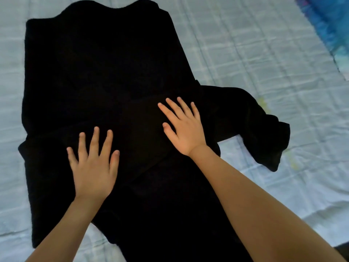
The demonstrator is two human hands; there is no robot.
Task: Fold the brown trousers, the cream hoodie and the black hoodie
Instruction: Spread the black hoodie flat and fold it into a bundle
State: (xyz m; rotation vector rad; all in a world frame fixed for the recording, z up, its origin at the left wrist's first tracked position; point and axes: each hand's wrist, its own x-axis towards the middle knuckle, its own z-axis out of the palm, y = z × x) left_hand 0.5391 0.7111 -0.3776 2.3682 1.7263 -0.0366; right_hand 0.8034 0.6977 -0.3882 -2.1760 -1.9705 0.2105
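Hoodie: soft black hoodie (98,72) spread on the pale blue quilted bed (264,59).
Hands: left hand (93,167) and right hand (186,127) flat, fingers released, pressing it.
Sleeve: bunched at right.

**Count: one garment, two hands, one bed**

One black hoodie (98,72) lies in view (no other garment shows). Two hands rest flat on it: one left hand (94,167) and one right hand (186,129), each with five fingers spread. One bed (264,53) with a pale checked cover carries it all. One blue patterned cloth (332,21) sits at the far right corner.
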